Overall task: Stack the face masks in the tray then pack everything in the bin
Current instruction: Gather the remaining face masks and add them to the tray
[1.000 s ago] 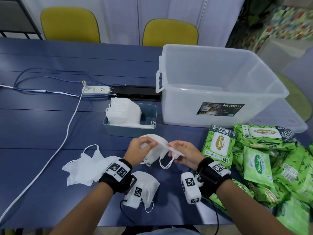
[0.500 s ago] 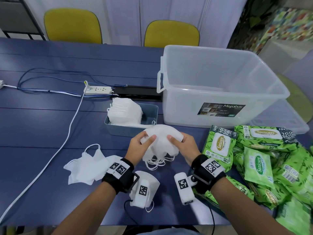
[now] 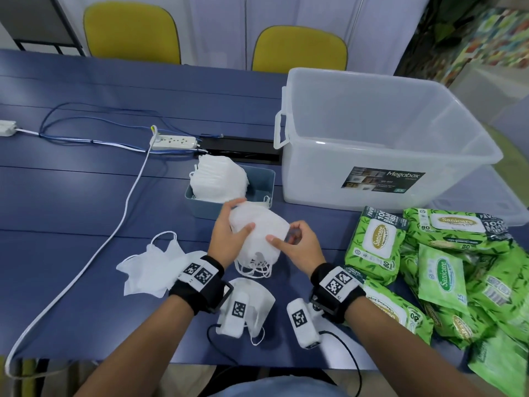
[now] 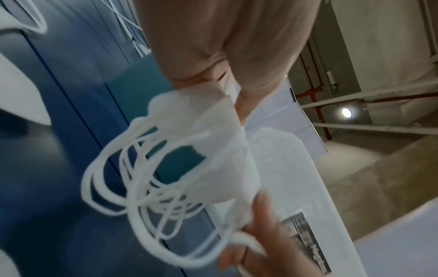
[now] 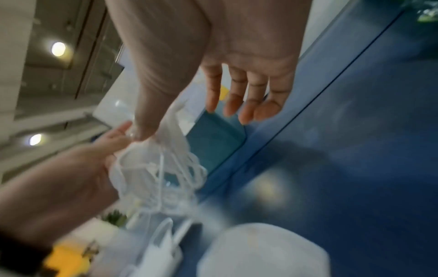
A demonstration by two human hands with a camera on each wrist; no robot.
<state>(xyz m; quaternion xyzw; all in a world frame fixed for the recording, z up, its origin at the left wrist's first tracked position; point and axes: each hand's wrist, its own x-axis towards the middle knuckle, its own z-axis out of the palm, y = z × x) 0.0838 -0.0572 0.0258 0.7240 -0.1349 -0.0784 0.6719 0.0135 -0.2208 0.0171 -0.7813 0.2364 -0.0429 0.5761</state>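
Above the blue tray (image 3: pixel 269 181), our left hand (image 3: pixel 229 239) and right hand (image 3: pixel 297 250) pinched one soft white bundle of masks (image 3: pixel 260 233), elastic loops dangling.

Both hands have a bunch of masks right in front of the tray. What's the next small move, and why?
Probably carry the held masks forward and set them on the stack in the tray. The left hand grips them, the right hand pinches their edge, and the tray sits just beyond.

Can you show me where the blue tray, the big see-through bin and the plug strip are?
blue tray (image 3: pixel 264 183): head view, on its right inner wall.
see-through bin (image 3: pixel 329 167): head view, on its front wall.
plug strip (image 3: pixel 173 141): head view, on its white top face.
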